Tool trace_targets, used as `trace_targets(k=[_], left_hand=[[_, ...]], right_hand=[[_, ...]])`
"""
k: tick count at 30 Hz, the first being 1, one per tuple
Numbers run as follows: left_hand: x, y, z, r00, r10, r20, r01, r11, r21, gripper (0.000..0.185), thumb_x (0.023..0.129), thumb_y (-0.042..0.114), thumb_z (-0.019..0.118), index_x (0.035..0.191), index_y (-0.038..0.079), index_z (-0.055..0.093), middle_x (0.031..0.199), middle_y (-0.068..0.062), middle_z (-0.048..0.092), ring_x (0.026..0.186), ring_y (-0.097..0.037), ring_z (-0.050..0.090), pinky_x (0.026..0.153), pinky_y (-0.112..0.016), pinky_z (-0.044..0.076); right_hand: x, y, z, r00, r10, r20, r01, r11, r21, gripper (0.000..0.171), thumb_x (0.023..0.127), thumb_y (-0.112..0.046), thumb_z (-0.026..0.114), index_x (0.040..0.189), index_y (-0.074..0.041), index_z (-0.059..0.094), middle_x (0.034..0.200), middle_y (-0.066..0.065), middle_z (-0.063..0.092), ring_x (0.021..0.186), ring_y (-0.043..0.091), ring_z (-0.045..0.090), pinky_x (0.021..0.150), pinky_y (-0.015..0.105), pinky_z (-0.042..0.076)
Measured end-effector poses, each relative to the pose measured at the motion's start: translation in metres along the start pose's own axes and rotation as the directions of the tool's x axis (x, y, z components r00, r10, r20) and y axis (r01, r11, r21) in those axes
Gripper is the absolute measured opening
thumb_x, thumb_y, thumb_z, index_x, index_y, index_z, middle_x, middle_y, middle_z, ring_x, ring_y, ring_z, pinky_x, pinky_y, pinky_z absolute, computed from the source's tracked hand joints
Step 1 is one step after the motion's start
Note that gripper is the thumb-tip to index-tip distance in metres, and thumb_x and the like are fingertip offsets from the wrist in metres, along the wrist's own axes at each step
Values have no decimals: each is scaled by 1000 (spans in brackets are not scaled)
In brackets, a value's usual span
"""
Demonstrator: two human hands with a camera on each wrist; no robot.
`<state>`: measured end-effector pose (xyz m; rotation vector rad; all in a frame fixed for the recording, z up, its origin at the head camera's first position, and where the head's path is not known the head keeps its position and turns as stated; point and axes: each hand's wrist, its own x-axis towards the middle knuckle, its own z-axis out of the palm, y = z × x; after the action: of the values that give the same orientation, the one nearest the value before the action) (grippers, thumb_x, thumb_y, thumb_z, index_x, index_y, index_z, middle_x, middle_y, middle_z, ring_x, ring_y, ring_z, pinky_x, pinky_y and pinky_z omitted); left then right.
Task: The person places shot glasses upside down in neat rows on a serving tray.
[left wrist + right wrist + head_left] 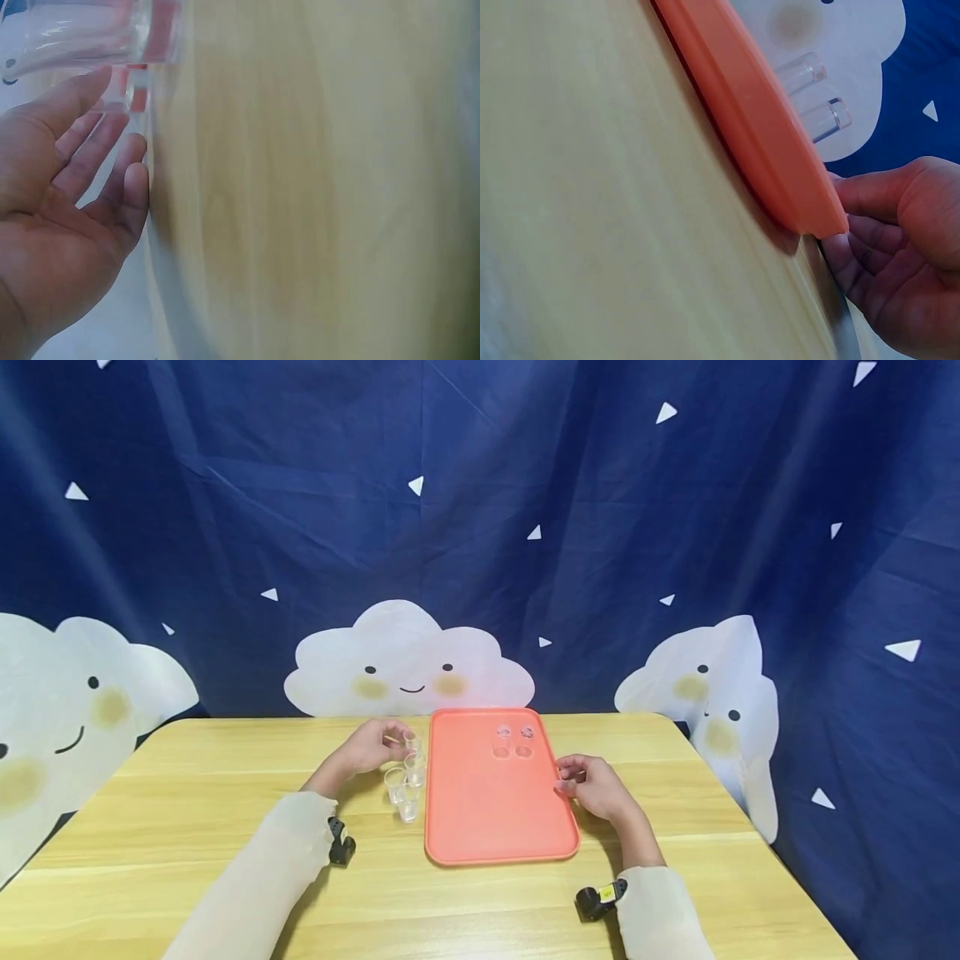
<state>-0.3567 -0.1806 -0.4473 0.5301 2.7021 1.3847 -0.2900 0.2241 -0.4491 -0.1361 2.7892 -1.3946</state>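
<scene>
My left hand (372, 747) is at the far end of a group of small clear cups (394, 783) on the table, left of the tray. Its thumb and fingers pinch the farthest clear cup (136, 91), which stands upright; a nearer cup (97, 34) shows larger in the left wrist view. On the other side, my right hand (594, 787) holds the right edge of a coral-red tray (501, 827), thumb at the rim and fingers below it. Several more clear cups (523, 752) stand in two rows toward the tray's far right corner.
The tray lies flat on a light wooden table (390, 902). A dark blue curtain (480, 527) with white clouds hangs directly behind the table's far edge. Black wrist cameras (597, 900) sit at both pale sleeves (663, 914).
</scene>
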Motion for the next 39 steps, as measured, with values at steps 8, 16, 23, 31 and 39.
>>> trace_targets(k=[8,16,23,31,39], left_hand=[[-2,-3,-2,998,-44,-51,41,998,-56,25,93,17,76,111,3,66,110,-12,69,99,-25,67,88,-41,57],[-9,-1,-8,985,-92,-147,61,977,-205,39,96,24,74,121,-4,62,113,-16,66,99,-29,64,81,-41,60],[-12,2,-13,969,-149,-196,81,944,-319,43,98,24,70,127,-4,57,122,-18,64,105,-30,64,92,-47,57],[-14,10,-20,952,-152,-268,45,929,-368,43,96,27,73,124,-2,58,122,-13,59,100,-17,64,88,-28,57],[-17,20,-26,952,-132,-278,15,922,-387,49,97,31,72,129,-2,56,119,-10,60,100,-11,66,93,-29,56]], right_hand=[[-1,1,0,1000,-7,1,7,1000,5,32,91,4,69,123,3,67,101,10,68,87,23,61,71,28,52],[-1,1,0,1000,-18,1,18,1000,-1,32,91,4,69,122,3,67,100,9,68,87,21,61,73,30,52],[-1,1,0,1000,-12,1,12,1000,11,32,90,5,68,123,3,67,100,9,68,87,22,60,73,30,52],[-2,-1,0,1000,-8,0,8,1000,11,33,90,4,69,123,3,67,101,10,68,88,22,60,71,28,51],[-1,0,1,1000,-8,5,8,1000,19,33,90,5,69,123,4,67,100,10,68,87,22,60,72,29,52]])
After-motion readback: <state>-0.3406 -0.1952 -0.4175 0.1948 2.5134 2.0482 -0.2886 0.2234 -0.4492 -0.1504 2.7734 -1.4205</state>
